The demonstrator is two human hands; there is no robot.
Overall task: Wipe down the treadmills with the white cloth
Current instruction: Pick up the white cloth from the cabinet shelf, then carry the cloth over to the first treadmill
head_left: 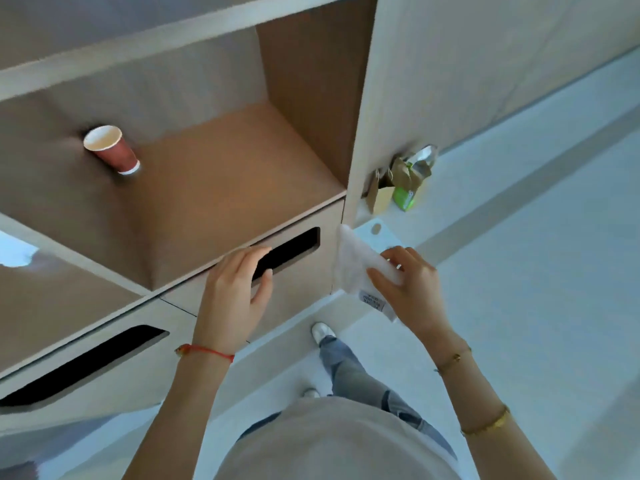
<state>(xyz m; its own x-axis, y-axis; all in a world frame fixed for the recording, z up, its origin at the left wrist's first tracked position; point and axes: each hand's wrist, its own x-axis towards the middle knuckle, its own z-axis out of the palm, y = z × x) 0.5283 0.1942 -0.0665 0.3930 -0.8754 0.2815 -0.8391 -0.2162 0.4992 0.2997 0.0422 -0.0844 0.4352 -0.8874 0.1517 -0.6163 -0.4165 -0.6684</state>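
Note:
My right hand (407,282) is shut on a white cloth (353,263) with a small printed label hanging from it, held just right of the shelf unit's side panel. My left hand (235,289) is open, its fingers spread over the front of a drawer (301,289), beside the drawer's dark handle slot (289,251). No treadmill is in view.
A wooden shelf unit (221,188) fills the left; a red paper cup (112,150) stands in its open compartment. A second drawer slot (83,362) lies lower left. Brown paper bags and a green packet (403,183) sit on the pale floor by the unit. My legs and shoes are below.

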